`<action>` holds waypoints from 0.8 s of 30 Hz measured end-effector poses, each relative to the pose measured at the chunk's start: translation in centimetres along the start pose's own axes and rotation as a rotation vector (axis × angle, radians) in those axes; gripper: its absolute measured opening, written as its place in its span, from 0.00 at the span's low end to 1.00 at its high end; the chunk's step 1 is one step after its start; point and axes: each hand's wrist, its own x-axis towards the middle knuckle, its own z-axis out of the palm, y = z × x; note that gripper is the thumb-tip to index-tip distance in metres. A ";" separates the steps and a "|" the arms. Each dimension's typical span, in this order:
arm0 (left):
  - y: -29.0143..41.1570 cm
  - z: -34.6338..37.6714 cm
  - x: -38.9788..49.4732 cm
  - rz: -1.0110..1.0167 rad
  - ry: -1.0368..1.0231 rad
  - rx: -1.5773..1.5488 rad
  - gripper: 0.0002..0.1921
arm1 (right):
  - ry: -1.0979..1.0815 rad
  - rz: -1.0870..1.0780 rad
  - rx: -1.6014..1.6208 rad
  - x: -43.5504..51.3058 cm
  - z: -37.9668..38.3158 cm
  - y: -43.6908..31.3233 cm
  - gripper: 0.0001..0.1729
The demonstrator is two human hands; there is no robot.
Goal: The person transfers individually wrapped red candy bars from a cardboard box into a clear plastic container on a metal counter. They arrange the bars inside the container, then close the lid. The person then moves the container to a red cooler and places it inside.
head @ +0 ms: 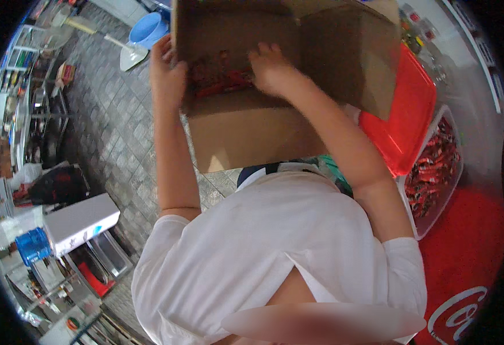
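An open cardboard box (256,133) is tilted in front of me, its inside facing up toward my view. My left hand (168,73) grips its left wall, with the fingers outside and the thumb over the edge. Small red packets (222,79) lie low inside the box, partly in shadow. My right hand (273,71) reaches into the box just right of these packets. Its fingers are bent and blurred, and whether anything is in them does not show.
To my right, a clear plastic tub (435,172) holds many red packets, with a red lid (407,116) beside it. A red surface with white lettering (472,241) is nearer me. On the tiled floor (118,108) stand a blue bucket (148,30) and a dustpan (132,56). Shelving (41,108) lines the left.
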 end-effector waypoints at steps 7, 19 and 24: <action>-0.8 0.2 -0.5 0.175 0.068 0.147 0.30 | 0.120 -0.517 0.343 11.4 10.3 -2.5 0.26; -1.7 -0.3 -0.3 0.040 -0.030 0.022 0.31 | -0.572 -0.025 -0.065 5.5 5.4 8.8 0.21; -0.6 0.4 0.0 0.140 -0.046 0.039 0.31 | -0.783 0.024 0.051 6.8 3.1 13.4 0.27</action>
